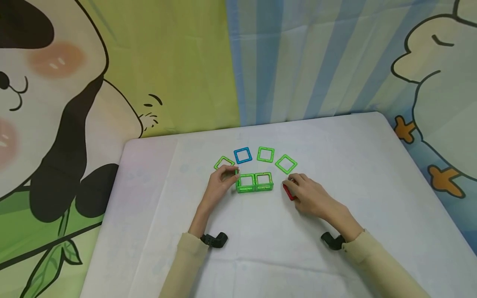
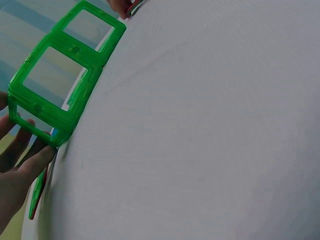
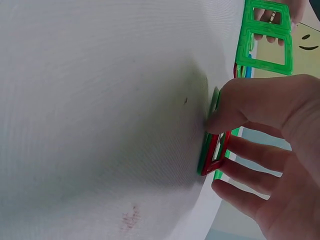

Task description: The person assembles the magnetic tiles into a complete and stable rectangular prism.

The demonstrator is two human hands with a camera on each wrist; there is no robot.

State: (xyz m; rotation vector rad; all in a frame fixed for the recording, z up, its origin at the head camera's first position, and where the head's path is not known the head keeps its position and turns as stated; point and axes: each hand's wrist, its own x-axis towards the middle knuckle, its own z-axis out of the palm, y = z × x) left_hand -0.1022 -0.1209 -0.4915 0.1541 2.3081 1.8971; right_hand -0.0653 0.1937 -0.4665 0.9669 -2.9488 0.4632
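Two joined green magnetic-tile frames form a low box-like shape (image 1: 246,189) in the middle of the table. At its left end, my left hand (image 1: 220,184) pinches a green square side tile between thumb and fingers. In the left wrist view, the fingers show behind that end tile (image 2: 37,131), the thumb at its lower corner. To the right of the green shape, my right hand (image 1: 311,194) grips a red square magnetic tile (image 1: 288,193) low over the table. A green frame (image 3: 204,155) shows right against the red tile in the right wrist view.
Behind the green shape, loose square frames lie in an arc: a green one (image 1: 219,162) by the left hand, a blue one (image 1: 241,149), another green one (image 1: 266,147) and a tilted green one (image 1: 292,159). The white-covered table (image 1: 179,265) meets a cartoon-printed curtain (image 1: 186,82).
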